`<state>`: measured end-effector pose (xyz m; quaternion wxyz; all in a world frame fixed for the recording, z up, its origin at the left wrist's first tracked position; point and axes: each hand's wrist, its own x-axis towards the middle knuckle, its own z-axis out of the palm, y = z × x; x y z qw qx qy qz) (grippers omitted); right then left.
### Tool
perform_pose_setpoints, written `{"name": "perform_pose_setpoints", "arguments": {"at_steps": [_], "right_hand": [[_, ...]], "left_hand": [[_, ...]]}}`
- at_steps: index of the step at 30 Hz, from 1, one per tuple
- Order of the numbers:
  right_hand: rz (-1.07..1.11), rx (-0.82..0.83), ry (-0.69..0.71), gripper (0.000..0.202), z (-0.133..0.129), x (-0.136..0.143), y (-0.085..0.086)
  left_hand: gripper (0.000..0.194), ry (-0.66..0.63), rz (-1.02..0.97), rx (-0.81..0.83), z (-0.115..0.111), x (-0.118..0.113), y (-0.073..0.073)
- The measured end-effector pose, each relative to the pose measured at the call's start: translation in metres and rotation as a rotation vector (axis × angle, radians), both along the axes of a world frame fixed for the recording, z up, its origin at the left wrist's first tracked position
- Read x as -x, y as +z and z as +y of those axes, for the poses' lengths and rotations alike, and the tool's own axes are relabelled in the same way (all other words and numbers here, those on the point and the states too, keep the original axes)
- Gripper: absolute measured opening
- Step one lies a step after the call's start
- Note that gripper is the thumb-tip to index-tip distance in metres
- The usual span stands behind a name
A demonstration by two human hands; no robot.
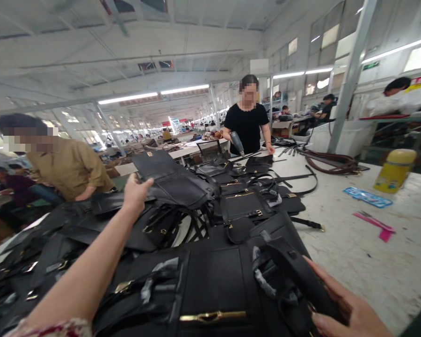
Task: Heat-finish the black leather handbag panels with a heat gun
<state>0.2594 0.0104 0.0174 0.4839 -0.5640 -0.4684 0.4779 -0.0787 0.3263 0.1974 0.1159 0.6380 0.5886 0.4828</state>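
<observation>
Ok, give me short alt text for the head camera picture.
A left hand lifts a black bag panel from a heap of black bags on a white table, while the right hand grips a black strap. A person in black works across it.

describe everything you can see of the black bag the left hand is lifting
The bag is black, with a grained leather-like look, flat and flap-like, and has a small gold fitting near its top edge. It is tilted, raised above the pile of black bags on the white table. The left hand grips its lower left edge, thumb on top. Its right end sags onto the bags and straps beneath.
</observation>
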Motion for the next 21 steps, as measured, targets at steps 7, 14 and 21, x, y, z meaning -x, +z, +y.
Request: {"name": "perform_pose_setpoints", "arguments": {"at_steps": [7,14,21], "right_hand": [[-0.029,0.012,0.088,0.086,-0.006,0.003,0.0],[-0.004,0.009,0.164,0.085,-0.009,0.008,0.015],[-0.03,0.111,0.2,0.079,0.001,0.005,0.033]], "left_hand": [[0.051,-0.444,0.381,0.233,-0.106,-0.053,-0.165],[0.085,-0.468,0.664,0.347,-0.147,-0.085,-0.203],[0.073,-0.369,0.854,0.266,-0.225,-0.084,-0.219]]}}
